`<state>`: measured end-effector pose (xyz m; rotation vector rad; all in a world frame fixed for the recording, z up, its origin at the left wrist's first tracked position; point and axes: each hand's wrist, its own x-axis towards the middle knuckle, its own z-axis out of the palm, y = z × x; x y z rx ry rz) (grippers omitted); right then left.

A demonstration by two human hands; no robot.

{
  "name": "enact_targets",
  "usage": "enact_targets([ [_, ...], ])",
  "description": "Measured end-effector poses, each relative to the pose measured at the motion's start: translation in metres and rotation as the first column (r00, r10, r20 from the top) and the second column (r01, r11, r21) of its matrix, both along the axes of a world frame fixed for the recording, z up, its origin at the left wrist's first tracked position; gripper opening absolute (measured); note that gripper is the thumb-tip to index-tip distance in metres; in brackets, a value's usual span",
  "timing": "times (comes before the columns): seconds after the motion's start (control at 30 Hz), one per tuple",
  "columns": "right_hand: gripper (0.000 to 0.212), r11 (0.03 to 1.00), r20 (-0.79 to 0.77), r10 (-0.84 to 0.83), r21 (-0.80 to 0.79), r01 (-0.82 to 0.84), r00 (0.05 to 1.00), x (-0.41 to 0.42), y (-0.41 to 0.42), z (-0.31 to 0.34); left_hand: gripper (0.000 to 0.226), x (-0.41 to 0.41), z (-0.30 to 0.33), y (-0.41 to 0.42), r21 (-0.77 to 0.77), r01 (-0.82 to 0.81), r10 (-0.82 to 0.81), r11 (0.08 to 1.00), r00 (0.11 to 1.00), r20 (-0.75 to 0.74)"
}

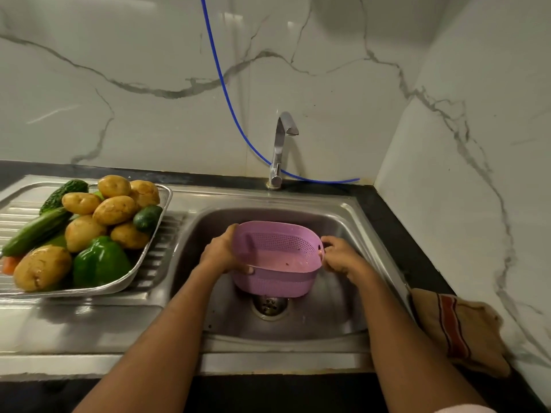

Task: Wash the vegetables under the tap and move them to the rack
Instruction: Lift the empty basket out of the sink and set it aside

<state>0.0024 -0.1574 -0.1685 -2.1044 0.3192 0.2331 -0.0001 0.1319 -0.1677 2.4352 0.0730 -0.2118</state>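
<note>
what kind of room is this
Most likely a home kitchen, at the wash-up corner. A steel sink with a tap sits against marble-look wall tiles, and a metal tray of potatoes, cucumbers and a green pepper rests on the draining board.

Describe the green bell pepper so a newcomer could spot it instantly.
Start at the steel sink and look left to the metal tray piled with vegetables on the drainboard. The bell pepper sits at the tray's near edge, beside a large potato; it is the only glossy, blocky, bright-green item.

Both hands, left hand point(219, 251) and right hand point(343, 256), grip a pink colander point(277, 259) over the sink point(298, 326). Vegetables point(89, 228) fill the rack point(155, 242) at left.
</note>
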Motion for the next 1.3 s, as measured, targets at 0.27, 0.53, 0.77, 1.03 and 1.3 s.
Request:
enact_targets([
  [0.27,0.069,0.973,0.012,0.017,0.231,-0.02,1.0,0.005,-0.022,0.004,0.087,0.001,0.002,0.007,-0.407,-0.197,0.258,0.892,0.961,0.1],
  [0.53,0.054,0.929,0.187,-0.204,0.345,0.13,0.961,0.001,-0.011,0.02,0.073,0.003,0.012,0.013,-0.537,-0.25,0.374,0.805,0.918,0.133],
  [0.77,0.053,0.89,0.218,-0.364,0.369,0.269,0.906,0.01,-0.009,0.02,0.068,-0.012,0.03,0.003,-0.601,-0.058,0.231,0.797,0.949,0.214],
  [1.03,0.064,0.836,0.117,-0.423,0.434,0.337,0.899,0.014,-0.013,0.016,0.104,-0.011,0.029,0.01,-0.559,0.227,-0.134,0.798,0.97,0.204],
  [1.3,0.056,0.863,0.192,-0.413,0.395,0.315,0.89,0.014,-0.005,0.018,0.099,-0.009,0.025,0.013,-0.508,0.215,-0.058,0.834,0.95,0.307],
])
